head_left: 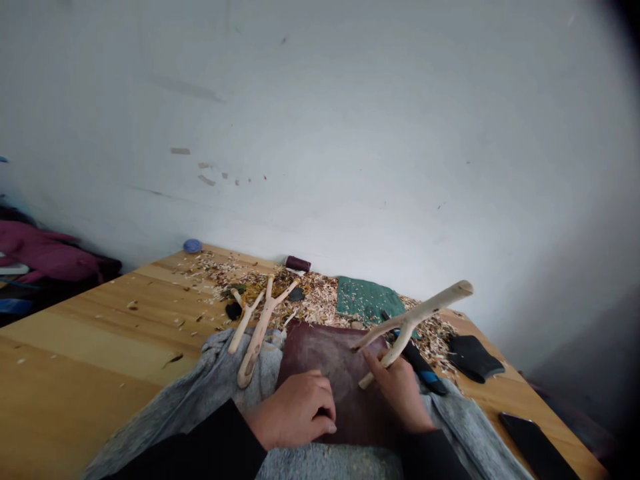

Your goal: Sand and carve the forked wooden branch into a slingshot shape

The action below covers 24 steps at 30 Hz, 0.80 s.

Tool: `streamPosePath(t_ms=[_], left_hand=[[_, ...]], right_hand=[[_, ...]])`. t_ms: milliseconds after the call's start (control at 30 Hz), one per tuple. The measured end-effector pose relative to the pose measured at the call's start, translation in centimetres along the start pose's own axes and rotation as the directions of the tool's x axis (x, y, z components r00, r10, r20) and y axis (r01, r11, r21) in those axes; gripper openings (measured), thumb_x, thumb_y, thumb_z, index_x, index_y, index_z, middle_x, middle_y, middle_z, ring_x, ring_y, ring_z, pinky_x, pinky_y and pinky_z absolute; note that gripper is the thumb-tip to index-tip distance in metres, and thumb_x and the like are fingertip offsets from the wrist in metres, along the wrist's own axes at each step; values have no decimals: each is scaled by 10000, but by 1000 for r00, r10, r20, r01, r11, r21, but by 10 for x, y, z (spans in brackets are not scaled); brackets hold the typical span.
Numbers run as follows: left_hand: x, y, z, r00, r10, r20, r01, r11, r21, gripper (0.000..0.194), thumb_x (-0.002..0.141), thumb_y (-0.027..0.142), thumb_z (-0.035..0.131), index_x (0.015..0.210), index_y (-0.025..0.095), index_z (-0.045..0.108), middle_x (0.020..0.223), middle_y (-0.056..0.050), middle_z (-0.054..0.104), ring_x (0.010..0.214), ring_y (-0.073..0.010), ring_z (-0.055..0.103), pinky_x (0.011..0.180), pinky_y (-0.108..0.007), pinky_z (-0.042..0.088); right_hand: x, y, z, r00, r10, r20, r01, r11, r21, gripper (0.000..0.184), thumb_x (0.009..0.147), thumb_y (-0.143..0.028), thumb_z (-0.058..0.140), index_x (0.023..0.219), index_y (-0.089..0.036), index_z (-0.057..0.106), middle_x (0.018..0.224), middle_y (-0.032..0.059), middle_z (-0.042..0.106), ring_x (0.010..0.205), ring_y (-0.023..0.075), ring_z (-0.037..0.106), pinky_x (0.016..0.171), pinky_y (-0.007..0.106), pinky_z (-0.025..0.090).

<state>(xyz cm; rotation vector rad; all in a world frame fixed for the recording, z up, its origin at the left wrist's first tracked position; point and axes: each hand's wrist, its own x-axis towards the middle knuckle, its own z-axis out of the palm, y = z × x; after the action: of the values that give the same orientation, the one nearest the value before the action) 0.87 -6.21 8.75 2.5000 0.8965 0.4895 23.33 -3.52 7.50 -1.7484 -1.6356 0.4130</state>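
Observation:
A peeled, forked wooden stick (425, 308) is in my right hand (400, 390), which grips it by one short prong. Its thick end points up and to the right, above the work surface. Under both hands lies a dark red sheet (337, 363) dusted with pale powder; it looks like sandpaper. My left hand (297, 408) rests on the left part of this sheet with the fingers curled in, and I see nothing in them. To its upper left, a large slingshot-shaped wooden fork (263, 330) and a smaller wooden fork (245, 321) lie on a grey cloth (215, 367).
Wood shavings (320, 293) cover the back of the wooden table (100, 327), against the wall. There lie a thread spool (298, 264) and a green cloth (370, 298). Right of my hand are a black-and-blue tool (425, 370), a black piece (475, 358) and a phone (537, 447).

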Motion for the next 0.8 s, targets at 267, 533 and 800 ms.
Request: streamPosePath(t_ms=[267, 533, 800], left_hand=[[0, 1, -1, 1000, -7, -2, 7, 1000, -22, 18, 782, 242, 726, 795, 239, 739, 816, 13, 693, 850, -169, 614, 766, -267, 440], [-1, -2, 1, 1000, -11, -6, 11, 1000, -13, 34, 759, 235, 757, 783, 223, 735, 806, 15, 694, 795, -146, 614, 822, -271, 435], [0, 2, -2, 1000, -20, 12, 20, 1000, -22, 41, 776, 235, 728, 815, 237, 742, 841, 3, 700, 867, -173, 623, 803, -271, 454]], right_hand=[[-19, -21, 21, 951, -26, 308, -61, 961, 271, 373, 789, -529, 522, 583, -232, 430, 391, -47, 465, 339, 96, 397, 364, 210, 283], [4, 1, -4, 992, 121, 38, -126, 978, 164, 334, 796, -475, 517, 568, -235, 477, 469, -23, 486, 458, 134, 490, 470, 234, 363], [-20, -23, 22, 924, 9, 382, -136, 942, 308, 373, 771, -563, 519, 612, -240, 421, 381, -56, 458, 305, 96, 385, 316, 200, 243]])
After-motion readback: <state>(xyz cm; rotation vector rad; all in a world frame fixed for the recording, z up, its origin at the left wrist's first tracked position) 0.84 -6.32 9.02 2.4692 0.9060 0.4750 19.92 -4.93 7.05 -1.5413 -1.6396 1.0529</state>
